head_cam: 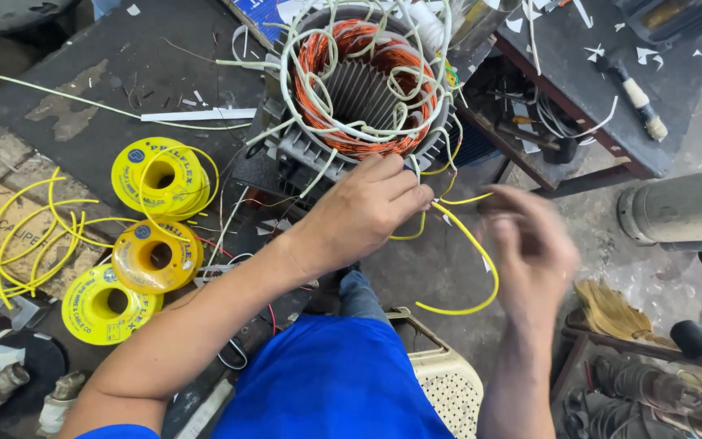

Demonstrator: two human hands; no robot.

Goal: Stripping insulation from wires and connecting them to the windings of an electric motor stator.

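Note:
A motor stator [365, 89] with orange copper windings and cream sleeved leads stands on the dark bench [83, 97]. My left hand [365, 213] rests against the stator's lower rim, its fingers pinched on a yellow sleeved wire [471, 244] that loops down and to the right. My right hand [528, 248] is blurred, just right of that loop, fingers apart and close to the wire's upper end; whether it touches the wire is unclear.
Three yellow spools of sleeving [149, 236] lie left of my arm, with loose yellow coils [26, 244] beyond. A brush [639, 97] lies on a dark shelf upper right. A grey cylinder [684, 207] and a plastic stool [448, 378] sit lower right.

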